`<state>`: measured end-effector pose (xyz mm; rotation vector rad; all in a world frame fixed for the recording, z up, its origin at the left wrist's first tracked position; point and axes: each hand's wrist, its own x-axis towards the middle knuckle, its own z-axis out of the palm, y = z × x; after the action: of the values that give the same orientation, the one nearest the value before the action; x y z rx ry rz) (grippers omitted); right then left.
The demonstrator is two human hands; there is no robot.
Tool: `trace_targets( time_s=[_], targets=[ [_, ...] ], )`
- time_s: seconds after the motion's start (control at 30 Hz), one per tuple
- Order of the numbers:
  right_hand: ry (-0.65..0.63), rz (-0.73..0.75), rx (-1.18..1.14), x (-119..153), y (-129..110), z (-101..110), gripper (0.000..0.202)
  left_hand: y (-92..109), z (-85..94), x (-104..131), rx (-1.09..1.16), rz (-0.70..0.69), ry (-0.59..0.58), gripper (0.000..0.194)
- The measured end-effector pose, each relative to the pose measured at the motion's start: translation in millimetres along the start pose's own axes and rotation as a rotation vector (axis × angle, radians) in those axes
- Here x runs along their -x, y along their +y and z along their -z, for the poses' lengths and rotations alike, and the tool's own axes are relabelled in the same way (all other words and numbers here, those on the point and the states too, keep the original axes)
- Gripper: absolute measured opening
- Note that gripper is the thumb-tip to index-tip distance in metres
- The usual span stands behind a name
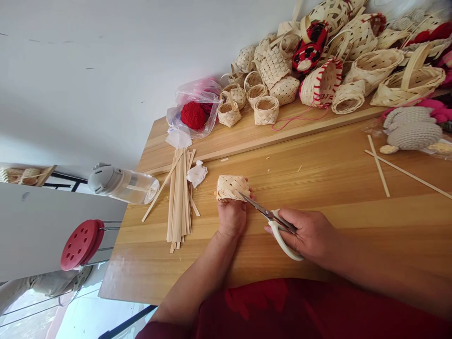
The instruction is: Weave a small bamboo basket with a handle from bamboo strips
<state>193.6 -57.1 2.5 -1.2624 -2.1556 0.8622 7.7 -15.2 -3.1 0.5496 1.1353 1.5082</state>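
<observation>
A small woven basket of pale strips is held by my left hand, whose fingers are wrapped round its underside and far side. My right hand grips white-handled scissors by the loops. The scissor tips point left and touch or nearly touch the basket's lower right edge; the exact contact is too small to tell. Left of the basket lie a crumpled white scrap and a bundle of flat wooden strips.
Many woven baskets crowd the table's back right, beside a bag with red yarn. A clear bottle lies near the left edge. Loose strips and a grey crocheted piece are at the right. Red stools stand beyond the table.
</observation>
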Motion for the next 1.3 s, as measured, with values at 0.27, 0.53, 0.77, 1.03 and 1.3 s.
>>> trace_targets(
  time_s=[0.27,0.53,0.77,1.03,1.3],
  targets=[
    [0.091,-0.018,0.075,-1,-3,5,0.034,7,-0.1,-5,0.066,0.032,0.02,0.029],
    [0.058,-0.056,0.056,-1,-9,8,0.034,12,-2.6,-3,0.162,0.092,-0.013,0.031],
    [0.07,-0.055,0.087,-2,-9,4,0.036,7,-4.1,4,0.229,0.137,-0.074,0.05],
    [0.075,-0.032,0.086,-1,-8,2,0.038,-2,0.1,4,0.123,0.011,-0.029,0.049],
    [0.039,-0.071,-0.106,-4,-14,2,0.04,-9,-0.4,8,0.089,-0.057,-0.01,0.061]
  ],
)
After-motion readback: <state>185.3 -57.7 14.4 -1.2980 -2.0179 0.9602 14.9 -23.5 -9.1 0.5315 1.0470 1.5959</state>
